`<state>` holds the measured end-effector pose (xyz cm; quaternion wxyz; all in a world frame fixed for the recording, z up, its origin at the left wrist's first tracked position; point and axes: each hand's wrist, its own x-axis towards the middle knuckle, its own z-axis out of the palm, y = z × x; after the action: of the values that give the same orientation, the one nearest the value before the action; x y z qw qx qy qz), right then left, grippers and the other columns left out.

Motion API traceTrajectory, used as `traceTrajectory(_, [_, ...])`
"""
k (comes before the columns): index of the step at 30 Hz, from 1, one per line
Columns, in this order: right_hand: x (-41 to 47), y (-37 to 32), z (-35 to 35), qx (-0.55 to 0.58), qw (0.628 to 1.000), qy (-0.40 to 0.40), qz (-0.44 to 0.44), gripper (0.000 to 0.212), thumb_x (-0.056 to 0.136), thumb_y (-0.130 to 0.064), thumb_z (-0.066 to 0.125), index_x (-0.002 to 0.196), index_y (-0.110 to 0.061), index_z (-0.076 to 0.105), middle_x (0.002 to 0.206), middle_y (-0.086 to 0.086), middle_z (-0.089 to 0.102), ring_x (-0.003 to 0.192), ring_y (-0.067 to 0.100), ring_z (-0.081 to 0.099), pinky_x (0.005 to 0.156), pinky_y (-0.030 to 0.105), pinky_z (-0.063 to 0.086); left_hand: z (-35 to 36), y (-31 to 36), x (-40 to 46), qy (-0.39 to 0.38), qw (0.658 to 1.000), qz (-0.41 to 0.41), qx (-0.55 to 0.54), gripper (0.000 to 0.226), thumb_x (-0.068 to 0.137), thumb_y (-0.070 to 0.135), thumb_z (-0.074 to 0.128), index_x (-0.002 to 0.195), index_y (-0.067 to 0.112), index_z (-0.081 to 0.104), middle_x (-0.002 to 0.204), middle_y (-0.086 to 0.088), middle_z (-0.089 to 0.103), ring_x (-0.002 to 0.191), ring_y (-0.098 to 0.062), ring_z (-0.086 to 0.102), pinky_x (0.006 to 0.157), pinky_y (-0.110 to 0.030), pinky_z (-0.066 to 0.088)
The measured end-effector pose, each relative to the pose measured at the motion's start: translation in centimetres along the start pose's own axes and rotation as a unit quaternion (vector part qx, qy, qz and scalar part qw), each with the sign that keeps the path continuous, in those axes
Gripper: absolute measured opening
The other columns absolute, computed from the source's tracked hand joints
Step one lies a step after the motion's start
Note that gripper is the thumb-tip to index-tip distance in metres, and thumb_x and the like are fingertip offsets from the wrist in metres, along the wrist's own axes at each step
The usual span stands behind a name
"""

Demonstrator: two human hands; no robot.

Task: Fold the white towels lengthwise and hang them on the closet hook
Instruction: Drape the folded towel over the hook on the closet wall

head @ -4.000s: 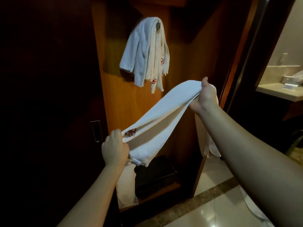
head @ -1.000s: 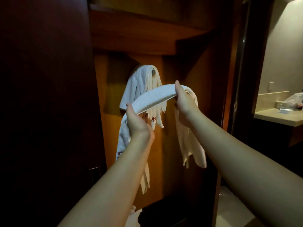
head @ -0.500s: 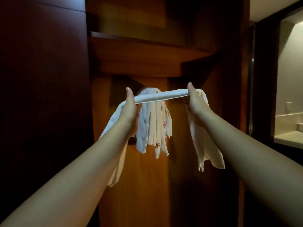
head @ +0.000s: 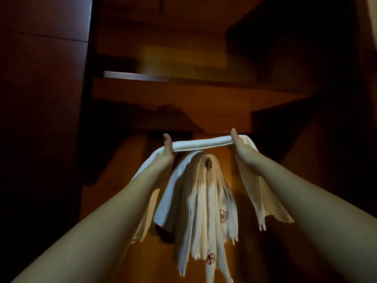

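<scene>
Hands raised inside a dim wooden closet stretch a folded white towel (head: 201, 144) into a narrow band just above the closet hook (head: 208, 163). The left hand (head: 166, 152) grips the band to the left of the hook, thumb pointing up and fingers wrapped round the cloth; the right hand (head: 240, 145) grips it to the right of the hook in the same manner. From each fist the towel's loose end falls away, one tail trailing down behind the left forearm, the other hanging free below the right wrist. The band does not touch the hook. On the hook itself hang other white towels (head: 201, 211), draped over it in long folds, with small red flower emblems near their lower edges. The hook's dark tip pokes out at the crest of that bundle. A wooden shelf (head: 183, 88) spans the closet above the hook, and a warm orange back panel (head: 232, 166) shows behind it.
</scene>
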<state>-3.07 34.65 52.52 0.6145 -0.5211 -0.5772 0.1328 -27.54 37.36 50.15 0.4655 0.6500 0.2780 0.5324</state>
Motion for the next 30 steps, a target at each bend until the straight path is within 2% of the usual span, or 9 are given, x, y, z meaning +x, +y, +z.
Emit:
traceTrajectory(4, [4.2, 2.5, 0.7, -0.027, 0.998, -0.06, -0.002, 0.139, 0.042, -0.109, 0.029, 0.157, -0.031, 0.026, 0.162, 0.008, 0.032, 0.147, 0.025, 0.032, 0.12, 0.044, 0.023, 0.4, -1.5, 3.9, 0.038, 0.999, -0.001, 0.03, 0.071, 0.087, 0.079, 0.017, 0.11, 0.026, 0.058, 0.073, 0.019, 0.07, 0.052, 0.007, 0.063, 0.05, -0.007, 0.046])
traceTrajectory(8, [8.0, 4.6, 1.9, -0.034, 0.995, -0.089, 0.019, 0.132, 0.053, -0.107, 0.025, 0.159, -0.029, 0.02, 0.165, 0.007, 0.025, 0.15, 0.024, 0.027, 0.123, 0.046, 0.02, 1.0, -2.9, 7.7, 0.058, 0.996, -0.008, 0.069, 0.108, 0.066, 0.087, 0.019, 0.143, 0.017, 0.047, 0.135, 0.002, 0.059, 0.096, 0.005, 0.057, 0.091, -0.014, 0.033])
traceTrajectory(13, [11.6, 6.4, 3.2, -0.051, 0.996, -0.072, 0.008, 0.108, 0.067, -0.101, 0.026, 0.148, -0.033, 0.043, 0.156, 0.004, 0.04, 0.144, 0.023, 0.038, 0.115, 0.039, 0.03, 1.4, -2.6, 11.0, 0.09, 0.992, -0.059, 0.061, 0.099, 0.086, 0.082, 0.015, 0.152, 0.011, 0.034, 0.158, -0.007, 0.037, 0.142, -0.016, 0.036, 0.092, -0.025, 0.023])
traceTrajectory(15, [13.0, 7.0, 3.6, -0.065, 0.997, -0.045, -0.014, 0.102, 0.064, -0.103, 0.025, 0.132, -0.034, 0.057, 0.135, -0.003, 0.054, 0.132, 0.021, 0.05, 0.109, 0.038, 0.04, 1.2, -2.8, 12.4, 0.117, 0.99, -0.052, 0.062, 0.09, 0.091, 0.077, 0.017, 0.147, 0.011, 0.042, 0.145, -0.01, 0.052, 0.128, -0.017, 0.052, 0.092, -0.024, 0.029])
traceTrajectory(17, [13.9, 7.3, 4.3, -0.061, 0.995, -0.071, -0.019, 0.093, 0.072, -0.099, 0.024, 0.126, -0.033, 0.061, 0.12, -0.006, 0.053, 0.121, 0.016, 0.054, 0.104, 0.035, 0.043, 0.5, -3.4, 13.6, 0.175, 0.98, -0.028, 0.087, 0.077, 0.092, 0.076, 0.023, 0.12, 0.016, 0.06, 0.094, -0.006, 0.072, 0.079, -0.011, 0.063, 0.083, -0.027, 0.047])
traceTrajectory(19, [14.6, 7.8, 5.2, -0.061, 0.994, -0.083, -0.02, 0.089, 0.079, -0.094, 0.025, 0.127, -0.029, 0.062, 0.125, 0.004, 0.059, 0.122, 0.02, 0.055, 0.105, 0.038, 0.042, -0.4, -4.2, 14.3, 0.182, 0.979, -0.025, 0.092, 0.064, 0.092, 0.077, 0.025, 0.095, 0.022, 0.056, 0.07, 0.002, 0.056, 0.061, -0.01, 0.05, 0.08, -0.033, 0.051])
traceTrajectory(22, [14.8, 8.0, 6.5, -0.068, 0.99, -0.119, -0.013, 0.089, 0.082, -0.089, 0.022, 0.133, -0.026, 0.059, 0.132, 0.01, 0.063, 0.132, 0.029, 0.051, 0.114, 0.045, 0.036, -1.3, -5.6, 15.4, 0.131, 0.991, -0.035, 0.024, 0.067, 0.095, 0.075, 0.023, 0.117, 0.021, 0.055, 0.113, -0.002, 0.057, 0.091, -0.019, 0.057, 0.105, -0.046, 0.046])
traceTrajectory(26, [15.5, 7.8, 7.2, -0.034, 0.99, -0.136, -0.008, 0.067, 0.08, -0.088, 0.025, 0.098, -0.038, 0.066, 0.087, 0.0, 0.073, 0.089, 0.015, 0.067, 0.092, 0.036, 0.049, -1.2, -6.9, 16.5, 0.191, 0.979, -0.065, 0.035, 0.1, 0.085, 0.087, 0.017, 0.152, 0.016, 0.038, 0.151, -0.011, 0.046, 0.137, -0.029, 0.045, 0.113, -0.044, 0.034])
traceTrajectory(30, [16.2, 9.0, 6.5, 0.024, 0.989, -0.146, 0.02, 0.108, 0.058, -0.101, 0.028, 0.136, -0.032, 0.058, 0.141, 0.013, 0.057, 0.129, 0.027, 0.055, 0.113, 0.047, 0.039, 0.0, -7.1, 17.7, 0.178, 0.98, -0.089, -0.006, 0.108, 0.07, 0.097, 0.02, 0.133, 0.016, 0.055, 0.115, -0.01, 0.07, 0.108, -0.024, 0.066, 0.089, -0.033, 0.045])
